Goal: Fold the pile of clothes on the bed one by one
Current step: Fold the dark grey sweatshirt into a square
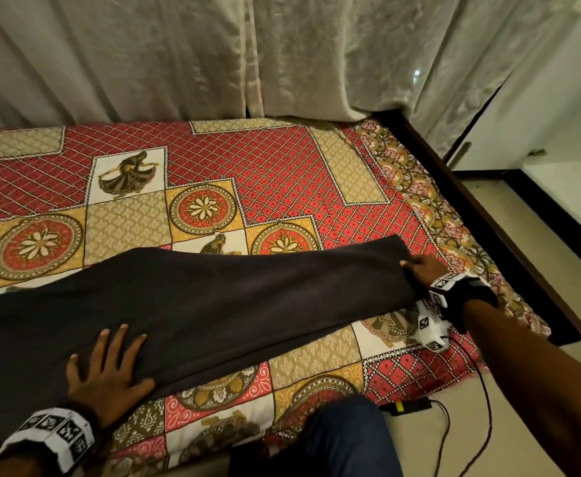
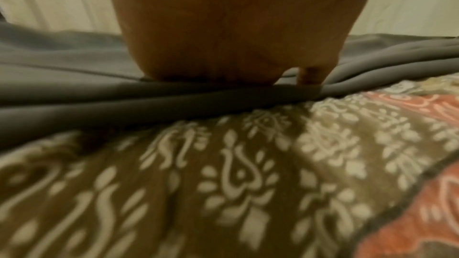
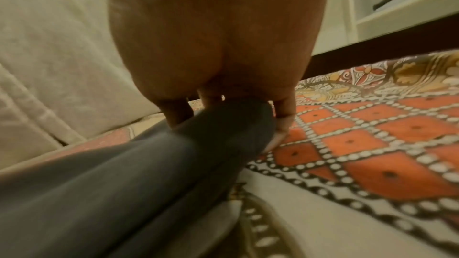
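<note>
A long dark grey garment (image 1: 213, 297) lies stretched across the bed from the lower left to the right. My left hand (image 1: 106, 366) rests flat on its near-left part, fingers spread and straight. In the left wrist view the palm (image 2: 236, 36) presses down on the grey cloth (image 2: 74, 77). My right hand (image 1: 419, 268) pinches the garment's right end. The right wrist view has its fingers (image 3: 283, 121) curled round that grey end (image 3: 211, 134), which is lifted a little off the bedspread.
A red and yellow patterned bedspread (image 1: 282, 173) covers the bed. Cream curtains (image 1: 213, 53) hang behind it. The bed's dark wooden edge (image 1: 481, 208) runs along the right, with pale floor beyond. A black cable (image 1: 454, 411) trails by my knee (image 1: 337, 438).
</note>
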